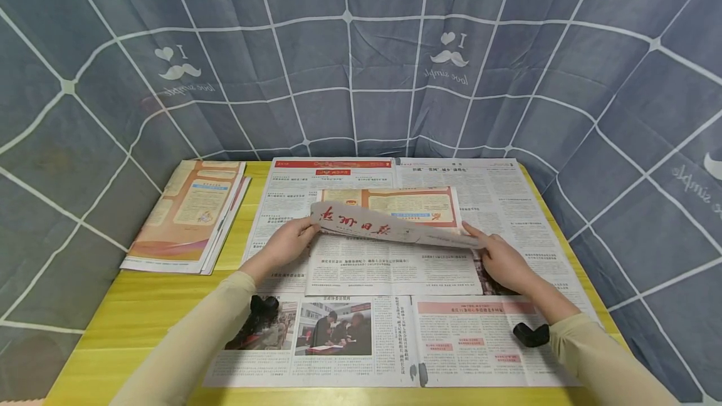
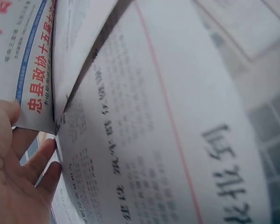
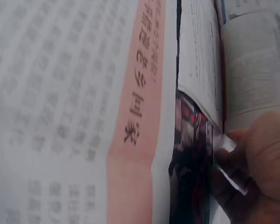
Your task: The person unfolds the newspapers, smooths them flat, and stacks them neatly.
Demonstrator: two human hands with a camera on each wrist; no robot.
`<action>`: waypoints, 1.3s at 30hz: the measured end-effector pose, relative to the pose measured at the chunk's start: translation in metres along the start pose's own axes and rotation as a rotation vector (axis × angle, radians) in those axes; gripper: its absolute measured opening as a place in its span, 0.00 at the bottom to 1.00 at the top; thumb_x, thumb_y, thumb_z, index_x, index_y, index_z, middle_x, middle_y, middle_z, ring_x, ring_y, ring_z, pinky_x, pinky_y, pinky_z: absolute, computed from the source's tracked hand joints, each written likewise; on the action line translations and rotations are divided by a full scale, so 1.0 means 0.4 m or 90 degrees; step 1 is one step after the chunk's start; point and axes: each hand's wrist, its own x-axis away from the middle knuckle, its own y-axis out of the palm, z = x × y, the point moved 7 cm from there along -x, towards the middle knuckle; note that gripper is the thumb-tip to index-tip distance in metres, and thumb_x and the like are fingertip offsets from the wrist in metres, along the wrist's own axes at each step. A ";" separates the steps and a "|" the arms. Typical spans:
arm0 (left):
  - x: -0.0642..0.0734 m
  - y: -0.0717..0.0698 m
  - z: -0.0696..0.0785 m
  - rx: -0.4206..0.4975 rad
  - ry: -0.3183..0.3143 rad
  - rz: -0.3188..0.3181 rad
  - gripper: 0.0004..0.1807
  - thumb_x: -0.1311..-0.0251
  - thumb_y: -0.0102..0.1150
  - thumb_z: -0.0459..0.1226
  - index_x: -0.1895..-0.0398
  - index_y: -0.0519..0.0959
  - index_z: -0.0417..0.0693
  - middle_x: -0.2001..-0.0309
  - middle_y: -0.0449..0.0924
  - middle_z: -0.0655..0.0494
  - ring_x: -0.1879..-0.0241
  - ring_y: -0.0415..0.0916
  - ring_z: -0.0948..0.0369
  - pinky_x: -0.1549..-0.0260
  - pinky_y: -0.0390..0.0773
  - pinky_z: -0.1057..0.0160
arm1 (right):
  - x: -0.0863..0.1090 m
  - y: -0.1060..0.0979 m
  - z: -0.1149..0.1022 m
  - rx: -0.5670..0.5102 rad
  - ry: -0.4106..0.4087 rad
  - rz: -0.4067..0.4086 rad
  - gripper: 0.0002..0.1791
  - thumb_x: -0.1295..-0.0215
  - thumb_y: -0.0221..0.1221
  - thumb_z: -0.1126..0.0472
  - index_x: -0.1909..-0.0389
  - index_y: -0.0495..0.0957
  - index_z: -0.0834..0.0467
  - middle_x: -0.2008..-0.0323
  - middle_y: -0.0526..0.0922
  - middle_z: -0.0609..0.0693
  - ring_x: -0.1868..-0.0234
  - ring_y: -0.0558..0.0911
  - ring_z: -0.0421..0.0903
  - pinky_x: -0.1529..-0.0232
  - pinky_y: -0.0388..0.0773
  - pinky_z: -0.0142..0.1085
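My left hand point(image 1: 284, 243) pinches the left end of a folded newspaper point(image 1: 361, 223) with red masthead characters, whose raised part curves up toward the camera. In the left wrist view the thumb lies on the front of the sheet, with fingers point(image 2: 44, 163) behind its corner. Opposite, my right hand point(image 1: 504, 262) pinches the right end between thumb and fingers; the right wrist view shows that hand point(image 3: 256, 172) at the paper's edge. Below the raised part, a printed half point(image 1: 389, 268) lies flat, and an orange-bordered page point(image 1: 412, 198) shows behind it.
A large open newspaper point(image 1: 507, 205) is spread under the folded one, on a yellow wood-grain table point(image 1: 130, 318). At the back left lies a stack of folded newspapers point(image 1: 192, 218). Grey curtains point(image 1: 383, 61) with white lines enclose the table at the back and sides.
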 end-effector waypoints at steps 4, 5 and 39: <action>-0.006 -0.005 0.002 0.007 -0.035 0.016 0.19 0.19 0.43 0.48 0.41 0.81 0.55 0.62 0.82 0.55 0.71 0.70 0.56 0.66 0.69 0.56 | -0.003 -0.003 0.010 -0.047 0.025 0.008 0.28 0.23 0.51 0.65 0.25 0.65 0.59 0.44 0.80 0.63 0.54 0.79 0.54 0.58 0.74 0.50; -0.008 -0.005 0.003 0.006 -0.039 0.018 0.19 0.19 0.43 0.48 0.40 0.81 0.54 0.63 0.81 0.56 0.71 0.71 0.57 0.66 0.69 0.56 | -0.005 -0.004 0.010 -0.070 0.022 0.006 0.28 0.23 0.53 0.63 0.25 0.65 0.58 0.44 0.80 0.63 0.54 0.80 0.54 0.58 0.75 0.51; -0.059 -0.049 0.007 0.136 -0.038 0.130 0.35 0.19 0.43 0.50 0.16 0.46 0.60 0.71 0.78 0.51 0.79 0.67 0.58 0.76 0.69 0.59 | -0.148 -0.060 -0.014 -0.229 0.059 0.208 0.41 0.21 0.54 0.56 0.16 0.43 0.52 0.55 0.81 0.59 0.42 0.78 0.63 0.47 0.74 0.58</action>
